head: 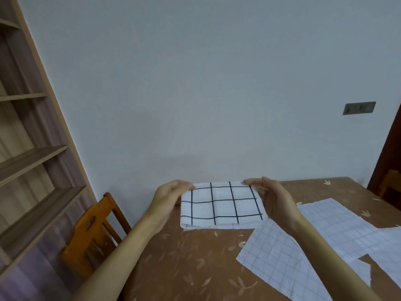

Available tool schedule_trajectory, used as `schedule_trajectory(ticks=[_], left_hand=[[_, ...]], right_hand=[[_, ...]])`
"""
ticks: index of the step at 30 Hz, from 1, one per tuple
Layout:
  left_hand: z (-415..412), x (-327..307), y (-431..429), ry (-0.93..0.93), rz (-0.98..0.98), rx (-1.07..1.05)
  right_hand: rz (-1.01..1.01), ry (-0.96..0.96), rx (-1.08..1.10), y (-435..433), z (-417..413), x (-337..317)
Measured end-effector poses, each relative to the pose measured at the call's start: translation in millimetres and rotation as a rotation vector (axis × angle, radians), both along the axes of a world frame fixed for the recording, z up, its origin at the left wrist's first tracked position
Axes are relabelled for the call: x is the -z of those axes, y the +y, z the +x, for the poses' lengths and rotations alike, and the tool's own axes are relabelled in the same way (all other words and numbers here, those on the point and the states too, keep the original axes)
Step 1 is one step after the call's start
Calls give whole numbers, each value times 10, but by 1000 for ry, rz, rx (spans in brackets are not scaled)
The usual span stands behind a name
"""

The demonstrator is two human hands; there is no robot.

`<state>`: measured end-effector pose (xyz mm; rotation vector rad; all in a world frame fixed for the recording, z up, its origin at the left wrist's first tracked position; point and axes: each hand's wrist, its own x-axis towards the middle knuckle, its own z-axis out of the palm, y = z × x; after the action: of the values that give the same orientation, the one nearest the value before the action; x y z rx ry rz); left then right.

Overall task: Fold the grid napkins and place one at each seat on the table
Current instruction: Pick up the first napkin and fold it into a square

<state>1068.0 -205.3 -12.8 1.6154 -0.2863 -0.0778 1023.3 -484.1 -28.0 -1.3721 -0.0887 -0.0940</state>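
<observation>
Head view, looking down over the far left corner of the counter (195, 268), which has a brown covering with a pale leaf print.

Folded napkin (221, 205): white, bold dark grid, doubled into a thick rectangle with its layered edges showing along the bottom. It is held up between both hands over the counter's far left corner, its face tilted toward the camera. Cannot tell whether its lower edge touches the surface.

Left hand (167, 198): fingers (186, 185) curled in, pinching the napkin's top left corner. Palm faces right and the forearm comes in from lower left.

Right hand (275, 200): fingers (252, 181) bent, pinching the top right corner. The rest of the hand sits behind the napkin's right edge.

Three more cloths lie flat and unfolded on the right half of the counter, all pale with a fine grid. The near cloth (273, 263) sits just below and right of the folded napkin, partly under the right forearm. The far cloth (338, 220) lies beyond it. The edge cloth (390, 257) is cut off by the frame. The three overlap or touch.

Surroundings: an orange wooden chair (91, 235) stands at the counter's left side. A second chair (390, 183) is partly seen at far right. A tall wooden shelf unit (32, 153) is at left. A grey switch plate (359, 108) is on the plain wall behind.
</observation>
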Motion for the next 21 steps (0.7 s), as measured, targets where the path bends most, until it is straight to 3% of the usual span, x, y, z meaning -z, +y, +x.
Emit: schedule_trajectory(ticks=[2, 6, 9, 14, 21], left_hand=[[15, 81, -55, -91, 21, -61], [10, 258, -209, -149, -4, -211], [41, 460, -273, -103, -5, -254], [-56, 811, -198, 67, 200, -91], [-225, 1185, 27, 270, 290, 96]], right_hand=[[10, 34, -5, -41, 47, 98], [-157, 54, 17, -30, 60, 286], [-158, 55, -33, 20, 55, 432], [-228, 96, 16, 56, 98, 741], [-219, 148, 129, 194, 238, 1132]])
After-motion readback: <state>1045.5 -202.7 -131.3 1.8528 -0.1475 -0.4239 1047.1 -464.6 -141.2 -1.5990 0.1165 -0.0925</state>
